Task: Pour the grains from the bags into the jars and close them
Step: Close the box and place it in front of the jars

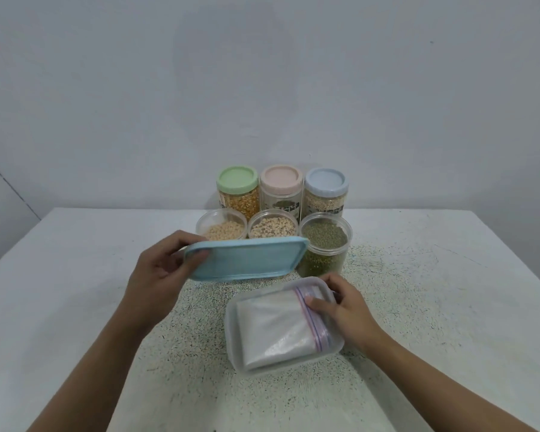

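Note:
My left hand (pixel 161 269) grips a light blue rectangular lid (pixel 247 260) by its left end and holds it in the air above the table. Below and to the right lies a clear rectangular container (pixel 234 344) with folded zip bags (pixel 281 328) inside. My right hand (pixel 343 310) holds the container's right end, thumb on the bags' zip strip. Behind stand three lidless jars: pale beans (pixel 223 230), beige grains (pixel 273 227) and green mung beans (pixel 325 238). In the back row, three jars carry lids: green (pixel 237 179), pink (pixel 281 179), blue (pixel 325 182).
A white, speckled table (pixel 434 275) holds everything, its far edge right behind the jars against a plain wall. The lifted lid hides the lower parts of the two left lidless jars.

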Motion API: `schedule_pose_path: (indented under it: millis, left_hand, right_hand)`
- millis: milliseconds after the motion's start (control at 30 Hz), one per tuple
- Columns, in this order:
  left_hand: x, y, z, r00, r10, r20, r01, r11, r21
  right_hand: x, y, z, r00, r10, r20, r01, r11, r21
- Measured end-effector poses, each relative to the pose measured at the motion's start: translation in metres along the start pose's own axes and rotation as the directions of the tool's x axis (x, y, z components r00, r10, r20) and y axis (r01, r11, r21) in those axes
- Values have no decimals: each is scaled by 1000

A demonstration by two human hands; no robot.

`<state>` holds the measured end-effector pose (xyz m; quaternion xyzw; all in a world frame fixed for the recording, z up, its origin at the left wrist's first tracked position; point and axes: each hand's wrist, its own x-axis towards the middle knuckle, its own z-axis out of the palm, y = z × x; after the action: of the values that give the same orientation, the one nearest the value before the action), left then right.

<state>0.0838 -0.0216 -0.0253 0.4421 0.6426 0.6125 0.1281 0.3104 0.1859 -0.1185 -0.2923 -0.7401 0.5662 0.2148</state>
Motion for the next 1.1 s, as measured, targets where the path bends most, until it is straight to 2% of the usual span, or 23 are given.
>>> schedule_pose_path:
  millis: [167,267,333,467,567,667,700,767,833,933,1000,1100]
  left_hand:
    - [-17,-19,14,976,114,187,-108,993,-40]
    - [-25,-39,17,952,115,283,-116,993,-14]
    - [-29,-49,17,929,84,361,-102,994,30]
    - [-32,-58,17,868,16,497,-87,989,119]
    - [-31,-57,16,841,16,541,-98,987,123]
    - [-30,-58,17,818,2,575,-115,980,160]
    - [-30,-59,17,806,-16,592,-110,978,177]
    - [-29,-60,16,785,-57,616,-79,978,191]
    - [-26,-58,17,798,-83,597,-41,981,191]
    - [-21,-53,29,894,-125,430,25,973,229]
    - [-20,-54,40,933,-84,350,-33,948,316]
    - [-18,-61,52,891,-49,451,-205,844,496]
  right_hand:
    - [-2,-5,12,990,-111,-88,98,985,-142]
    - [1,0,9,981,-158,-108,127,960,-251]
    - [4,2,6,975,-195,-107,164,955,-247]
    - [2,1,5,991,-40,-131,29,996,-82]
    - [2,6,3,990,100,-99,-90,991,101]
    - [3,3,-2,964,264,-26,-232,886,401]
    - [4,4,-5,955,295,-35,-250,860,445]
    - [3,0,-10,953,289,-93,-238,901,364]
    - [-2,-14,-10,961,266,-80,-242,942,233]
    - [-3,-22,-3,970,237,-57,-235,971,40]
    - [2,-27,4,970,232,-74,-237,969,-71]
    - [10,-29,13,965,228,-129,-253,936,-246]
